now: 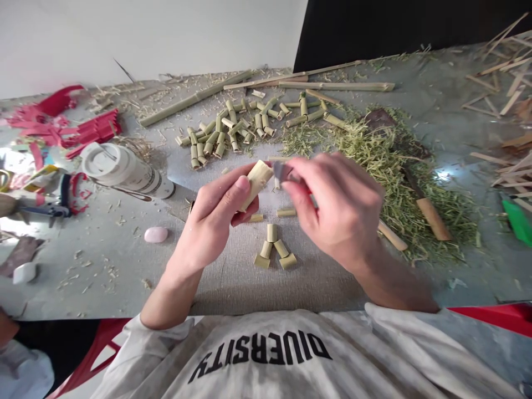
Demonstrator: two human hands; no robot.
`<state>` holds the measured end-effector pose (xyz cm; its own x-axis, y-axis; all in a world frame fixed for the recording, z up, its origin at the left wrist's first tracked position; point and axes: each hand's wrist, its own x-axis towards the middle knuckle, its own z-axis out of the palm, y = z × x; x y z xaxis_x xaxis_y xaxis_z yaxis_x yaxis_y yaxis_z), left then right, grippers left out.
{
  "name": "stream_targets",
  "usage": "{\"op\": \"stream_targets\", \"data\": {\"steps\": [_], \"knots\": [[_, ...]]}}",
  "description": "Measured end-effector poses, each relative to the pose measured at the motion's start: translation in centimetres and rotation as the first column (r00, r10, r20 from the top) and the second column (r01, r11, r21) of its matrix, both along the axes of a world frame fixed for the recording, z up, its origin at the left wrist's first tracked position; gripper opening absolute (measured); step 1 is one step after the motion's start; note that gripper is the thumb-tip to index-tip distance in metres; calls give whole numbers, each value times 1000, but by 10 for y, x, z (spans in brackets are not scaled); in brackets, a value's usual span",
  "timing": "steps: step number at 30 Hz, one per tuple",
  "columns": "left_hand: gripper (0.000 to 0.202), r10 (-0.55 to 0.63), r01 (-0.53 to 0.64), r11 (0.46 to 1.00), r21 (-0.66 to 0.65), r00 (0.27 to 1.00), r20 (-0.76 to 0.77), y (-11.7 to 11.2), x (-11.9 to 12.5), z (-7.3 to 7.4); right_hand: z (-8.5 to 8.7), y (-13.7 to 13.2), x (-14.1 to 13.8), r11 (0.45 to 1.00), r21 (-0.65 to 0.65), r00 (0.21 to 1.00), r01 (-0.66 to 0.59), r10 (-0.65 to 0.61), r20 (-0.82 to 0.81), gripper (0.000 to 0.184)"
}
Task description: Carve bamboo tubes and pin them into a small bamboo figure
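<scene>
My left hand (214,219) is closed around a short, pale bamboo piece (258,180), with the thumb pressed along its side. Between the thumb and fingers of my right hand (334,202) is a small grey piece of what looks like sandpaper (281,171), right beside the bamboo's upper end. Whether the two touch is hard to see. Below the hands, several cut bamboo bits (271,233) lie on the grey mat in a forked shape. Two more small bamboo bits, one of them a short tube (286,213), lie just above these, partly near my fingers.
Behind my hands lies a heap of bamboo segments (219,133). To the right are green shavings (366,166) with a wooden-handled blade (434,219). A lidded white cup (124,169), a pink stone (156,235) and pliers (50,209) are on the left. Long bamboo poles (195,98) lie at the back.
</scene>
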<state>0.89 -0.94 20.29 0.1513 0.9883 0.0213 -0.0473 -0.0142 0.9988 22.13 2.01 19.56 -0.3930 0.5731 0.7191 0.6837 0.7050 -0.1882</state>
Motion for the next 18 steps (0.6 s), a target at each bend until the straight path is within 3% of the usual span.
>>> {"op": "stream_targets", "data": {"steps": [2,4,7,10,18], "knots": [[47,25,-25,1000,-2,1000,-10,-1,0,0,1,1,4,998,-59,993,20,-27,-114,26],[47,14,-14,1000,2,1000,14,0,-1,0,4,1,8,978,-199,984,-60,26,-174,31],[45,-33,32,999,8,998,57,1,-2,-1,6,-1,7,888,-393,967,-241,184,-176,32],[47,-49,49,999,-1,996,71,2,-2,-2,4,-3,1,873,-387,954,-297,251,-166,31],[45,-59,60,998,-4,995,77,0,-1,-2,-3,-4,-6,860,-407,948,-308,240,-211,29]]}}
